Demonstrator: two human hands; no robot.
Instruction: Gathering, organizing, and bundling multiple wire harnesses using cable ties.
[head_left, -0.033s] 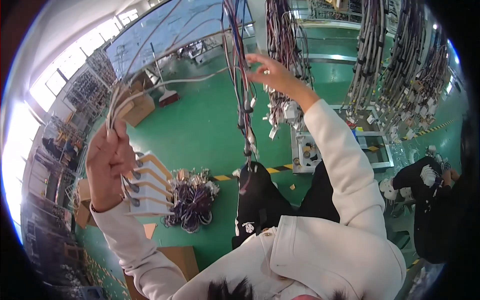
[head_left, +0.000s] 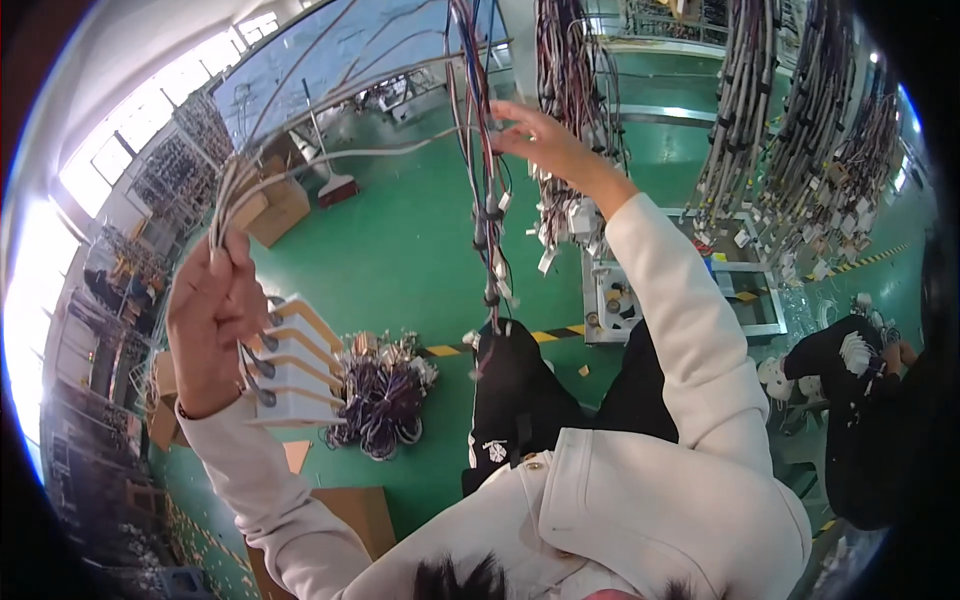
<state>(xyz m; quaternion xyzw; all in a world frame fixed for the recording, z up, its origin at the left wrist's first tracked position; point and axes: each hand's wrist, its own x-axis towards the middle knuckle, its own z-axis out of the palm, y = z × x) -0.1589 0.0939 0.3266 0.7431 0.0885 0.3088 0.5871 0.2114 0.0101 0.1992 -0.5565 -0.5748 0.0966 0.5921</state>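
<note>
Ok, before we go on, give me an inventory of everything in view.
grey wires: several, grey, in the left hand
hanging wire bundle: one, mixed colours, centre, beside the right hand
other hanging bundles: several, grey and dark reddish, upper right
slotted rack: one, white and tan, beside the left wrist
wire pile: one, purple, on the floor
cardboard boxes: at least three, brown, left side
broom: one, reddish head, upper left
board: one, blue, top left
metal frame: one, silver, right
co-worker: one, dark clothing, right edge
left hand: one, white sleeve, left
right hand: one, white sleeve, upper centre
</note>
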